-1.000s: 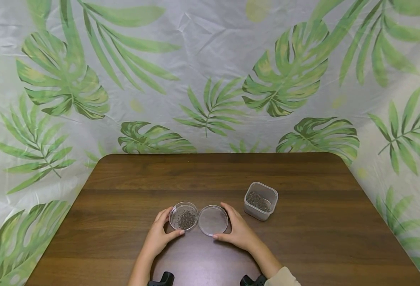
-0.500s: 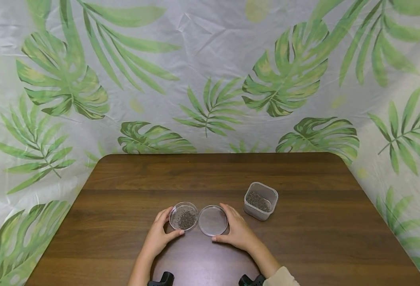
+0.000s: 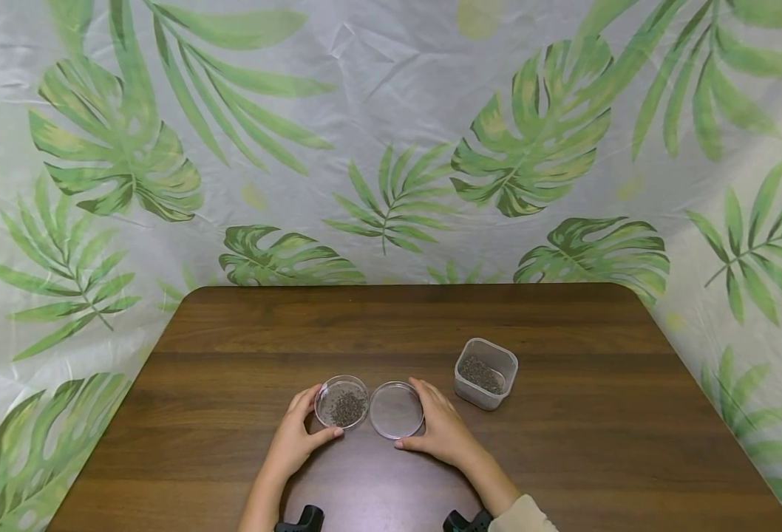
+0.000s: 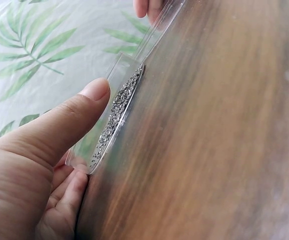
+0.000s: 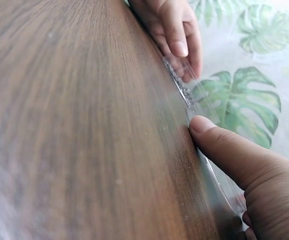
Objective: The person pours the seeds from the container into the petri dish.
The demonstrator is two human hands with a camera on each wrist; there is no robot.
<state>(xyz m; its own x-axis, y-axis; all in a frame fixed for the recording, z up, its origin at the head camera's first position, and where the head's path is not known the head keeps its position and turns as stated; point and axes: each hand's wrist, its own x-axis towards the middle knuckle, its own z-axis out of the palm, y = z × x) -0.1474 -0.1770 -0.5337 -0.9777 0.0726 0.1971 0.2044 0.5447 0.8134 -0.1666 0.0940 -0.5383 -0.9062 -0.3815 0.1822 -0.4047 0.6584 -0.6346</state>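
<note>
A clear round petri dish [image 3: 327, 394] lies on the table with dark grey granules [image 3: 348, 408] heaped toward its right side. My left hand [image 3: 293, 437] grips its rim from the left, thumb at the near edge and fingers behind; the left wrist view shows the thumb [image 4: 95, 90] against the clear wall. Just right of the dish sits its shallow clear lid [image 3: 396, 410], which holds no granules. My right hand [image 3: 446, 432] holds that lid between thumb and fingers from the right. In the right wrist view, my right thumb [image 5: 203, 125] rests at the lid's near edge.
Behind and to the right stands a translucent square tub [image 3: 485, 401], open on top, with similar granules [image 3: 479, 374] inside. The brown wooden table [image 3: 231, 332] has rounded far corners. A leaf-patterned curtain [image 3: 391, 111] hangs behind it.
My right hand has shifted very slightly left around the lid. The left hand, the petri dish and the tub stay where they were.
</note>
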